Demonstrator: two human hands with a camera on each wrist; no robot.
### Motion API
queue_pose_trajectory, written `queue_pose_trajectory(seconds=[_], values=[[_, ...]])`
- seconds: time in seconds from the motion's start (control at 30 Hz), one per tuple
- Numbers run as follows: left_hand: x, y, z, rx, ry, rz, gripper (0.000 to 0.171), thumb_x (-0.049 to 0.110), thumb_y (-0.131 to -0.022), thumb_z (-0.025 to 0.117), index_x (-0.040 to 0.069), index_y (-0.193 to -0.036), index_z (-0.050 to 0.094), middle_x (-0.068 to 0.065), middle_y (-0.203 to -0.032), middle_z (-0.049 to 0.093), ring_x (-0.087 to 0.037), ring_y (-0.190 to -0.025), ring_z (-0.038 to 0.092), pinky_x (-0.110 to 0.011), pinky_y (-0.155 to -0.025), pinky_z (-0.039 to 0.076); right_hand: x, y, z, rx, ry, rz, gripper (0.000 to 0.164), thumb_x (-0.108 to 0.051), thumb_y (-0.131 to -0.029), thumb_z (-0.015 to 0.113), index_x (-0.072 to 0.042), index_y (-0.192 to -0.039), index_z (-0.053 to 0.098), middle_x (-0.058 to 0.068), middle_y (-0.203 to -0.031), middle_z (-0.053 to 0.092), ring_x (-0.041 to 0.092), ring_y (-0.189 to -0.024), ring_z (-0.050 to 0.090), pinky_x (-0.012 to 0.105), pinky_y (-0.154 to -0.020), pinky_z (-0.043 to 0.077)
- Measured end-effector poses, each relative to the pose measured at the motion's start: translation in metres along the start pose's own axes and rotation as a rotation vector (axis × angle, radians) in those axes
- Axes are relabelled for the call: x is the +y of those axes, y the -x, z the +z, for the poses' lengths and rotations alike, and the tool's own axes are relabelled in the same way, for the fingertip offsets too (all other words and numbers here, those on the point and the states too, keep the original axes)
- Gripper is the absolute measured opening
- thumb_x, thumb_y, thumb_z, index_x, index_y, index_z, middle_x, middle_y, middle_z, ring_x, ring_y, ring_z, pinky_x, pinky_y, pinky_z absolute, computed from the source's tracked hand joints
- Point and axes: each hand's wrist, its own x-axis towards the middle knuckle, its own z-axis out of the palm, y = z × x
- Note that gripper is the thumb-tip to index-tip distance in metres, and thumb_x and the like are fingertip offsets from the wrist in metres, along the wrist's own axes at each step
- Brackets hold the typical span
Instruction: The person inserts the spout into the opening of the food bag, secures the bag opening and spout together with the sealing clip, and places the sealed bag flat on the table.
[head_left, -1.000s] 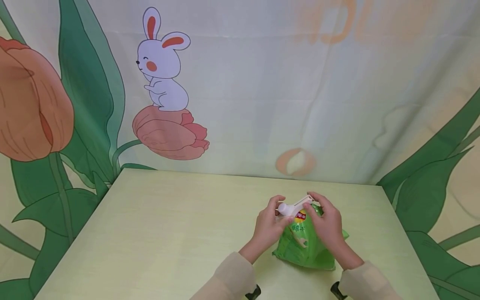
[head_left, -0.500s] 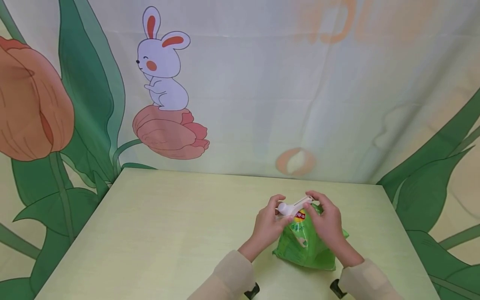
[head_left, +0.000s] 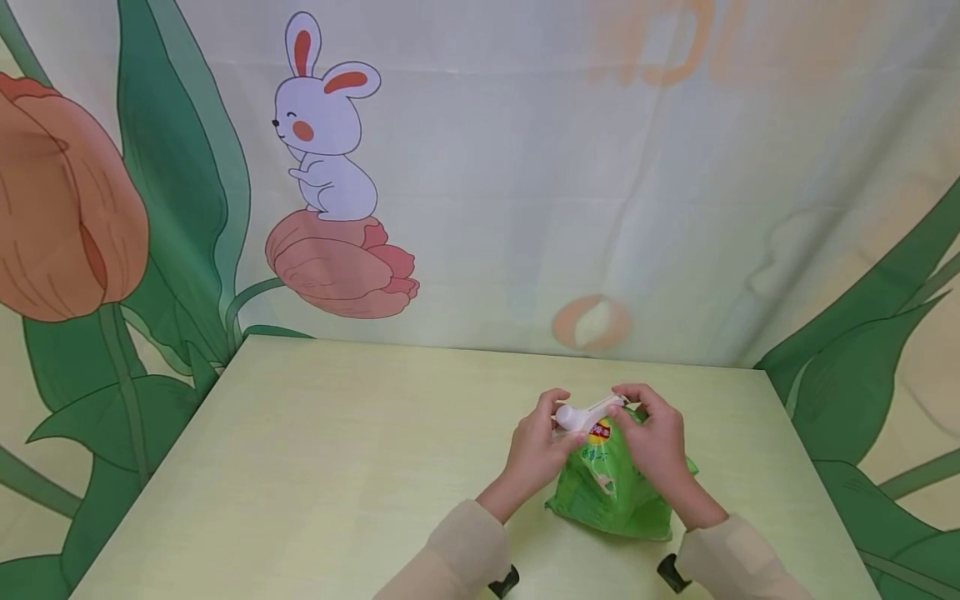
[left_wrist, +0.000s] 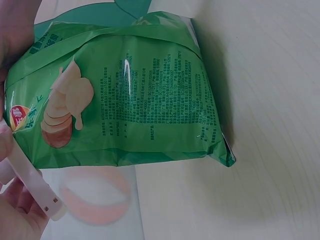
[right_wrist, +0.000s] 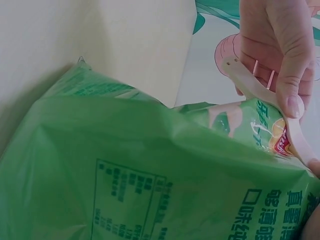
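Observation:
A green chip bag [head_left: 615,500] stands on the table, its top gathered between both hands. Across that top lies a white plastic bag clip [head_left: 592,414] with a round knob at its left end. My left hand [head_left: 536,446] grips the knob end between thumb and fingers. The clip's right end is pinched by my right hand [head_left: 656,437], which partly covers the bag. In the left wrist view the bag [left_wrist: 130,100] shows printed text and sliced potatoes, with the clip [left_wrist: 37,187] at its top edge. The right wrist view shows the clip [right_wrist: 250,85] along the bag's mouth.
The pale yellow table [head_left: 315,450] extends left of the bag. Behind it hangs a printed curtain [head_left: 480,167] with a rabbit, tulips and leaves. A dark band [head_left: 504,581] sits under the left cuff.
Hands, clip and bag stay almost in place. The right hand's fingers have shifted only slightly on the clip.

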Motion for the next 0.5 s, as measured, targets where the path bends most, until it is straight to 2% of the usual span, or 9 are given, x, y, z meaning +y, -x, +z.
queue_pose_trajectory(seconds=[0.37,0.5], values=[[0.0002,0.0001,0.0,0.007,-0.004,-0.011,0.051,0.017,-0.078,0.066,0.013,-0.122,0.041,-0.009,-0.109,0.059,-0.019,-0.092,0.059,-0.024,-0.069,0.05,-0.0014,-0.0004,-0.0004,0.007,0.005,-0.015,0.017,-0.006,-0.077,0.067,-0.005,-0.094,0.064,0.01,-0.088,0.066,0.009,-0.061,0.044,0.018,-0.045,0.036],[-0.0024,-0.0005,-0.0002,0.005,-0.009,0.002,0.054,0.019,-0.079,0.066,0.014,-0.125,0.039,-0.009,-0.108,0.059,-0.018,-0.092,0.059,-0.023,-0.07,0.049,0.0007,-0.0013,-0.0015,-0.003,-0.001,-0.072,0.02,-0.006,-0.076,0.067,-0.004,-0.096,0.064,0.009,-0.089,0.065,0.008,-0.06,0.044,0.018,-0.046,0.037]])
